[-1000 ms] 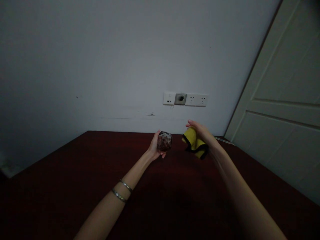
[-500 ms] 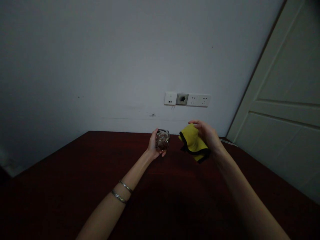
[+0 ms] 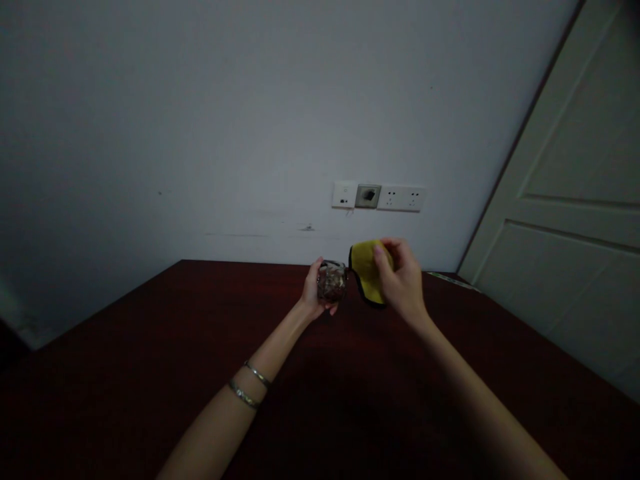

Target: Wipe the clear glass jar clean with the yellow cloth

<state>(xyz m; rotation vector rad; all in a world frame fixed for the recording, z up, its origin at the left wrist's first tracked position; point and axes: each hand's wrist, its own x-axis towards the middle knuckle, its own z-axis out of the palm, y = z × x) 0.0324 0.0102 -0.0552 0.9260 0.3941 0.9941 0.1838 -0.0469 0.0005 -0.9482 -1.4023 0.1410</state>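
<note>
The glass vessel [image 3: 333,281] is held up over the dark red tabletop [image 3: 200,313] by the left hand [image 3: 311,293], whose fingers are wrapped around its left side and underside. Just to the right of the vessel, a yellow cloth [image 3: 367,267] with black edging is pinched between the thumb and fingers of the right hand [image 3: 406,280]. Whether the cloth's near edge touches the vessel cannot be told. Beyond and above the vessel, slightly to its right, wall sockets [image 3: 379,197] are seen. The step in hand is judged to be the presenting of the cloth to the vessel's right side. For the next move, a steady left grip and a well-gathered cloth edge seem called for.
</note>
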